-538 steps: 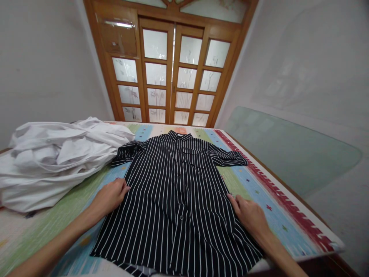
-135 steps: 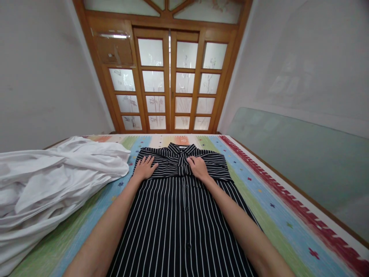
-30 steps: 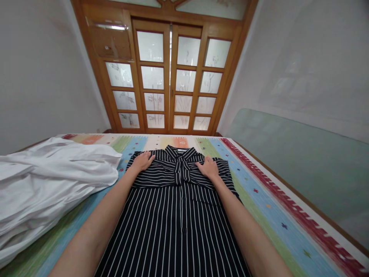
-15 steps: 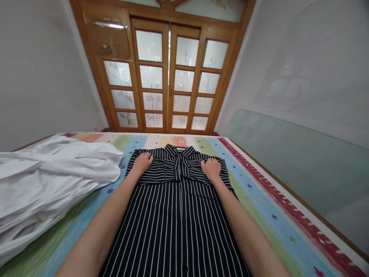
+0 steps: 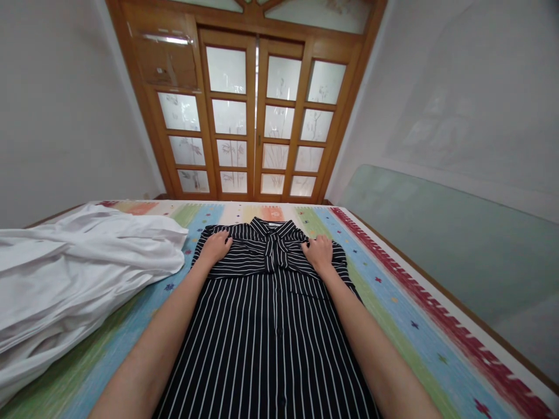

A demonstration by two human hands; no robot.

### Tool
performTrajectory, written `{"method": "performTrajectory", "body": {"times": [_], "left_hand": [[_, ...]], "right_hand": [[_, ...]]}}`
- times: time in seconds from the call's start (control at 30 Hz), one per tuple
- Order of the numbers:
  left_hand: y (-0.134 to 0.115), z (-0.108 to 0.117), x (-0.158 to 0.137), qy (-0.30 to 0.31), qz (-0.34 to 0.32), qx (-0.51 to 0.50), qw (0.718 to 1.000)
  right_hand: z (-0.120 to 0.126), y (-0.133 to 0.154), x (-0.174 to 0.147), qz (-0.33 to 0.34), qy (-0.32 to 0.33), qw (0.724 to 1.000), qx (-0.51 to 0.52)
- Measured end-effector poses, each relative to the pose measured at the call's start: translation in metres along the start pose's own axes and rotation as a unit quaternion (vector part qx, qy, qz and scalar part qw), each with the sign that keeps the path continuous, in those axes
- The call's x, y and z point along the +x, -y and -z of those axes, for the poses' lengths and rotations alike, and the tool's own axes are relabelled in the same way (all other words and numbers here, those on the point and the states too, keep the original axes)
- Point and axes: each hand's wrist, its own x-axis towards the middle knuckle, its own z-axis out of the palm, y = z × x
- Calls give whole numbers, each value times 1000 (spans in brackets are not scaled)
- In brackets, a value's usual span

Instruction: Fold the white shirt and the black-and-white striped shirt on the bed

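A black shirt with white stripes (image 5: 262, 331) lies front side up on the bed, its collar pointing away from me. Both sleeves are folded inward across the chest and meet at the button line. My left hand (image 5: 217, 245) rests on the left sleeve near the shoulder, fingers curled down into the cloth. On the opposite sleeve, my right hand (image 5: 318, 251) is closed with its thumb and fingers on the fabric. The fingertips of both hands are partly hidden against the cloth.
To the left lies a heap of white cloth (image 5: 100, 262), close to the shirt's left side. A colourful striped sheet (image 5: 384, 297) covers the bed. A pale green headboard (image 5: 437, 233) stands at the right, and wooden glazed doors (image 5: 255, 116) are beyond the bed's far edge.
My right hand has shifted slightly left and its fingers are more curled on the sleeve. The sleeve cloth near it has moved a little. My left hand stays almost in place.
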Motion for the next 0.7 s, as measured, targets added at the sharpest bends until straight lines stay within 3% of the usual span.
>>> {"method": "performTrajectory", "body": {"times": [0.2,0.43,0.7], "left_hand": [[1,-2,1,0,2,0,1000],[0,0,-1,-5,6,-8,1000],[0,1,-2,-7,4,0,1000]], "right_hand": [[-3,-3,2,59,-12,998,29],[1,-7,5,68,43,994,79],[4,-22,53,31,136,986,94]]}}
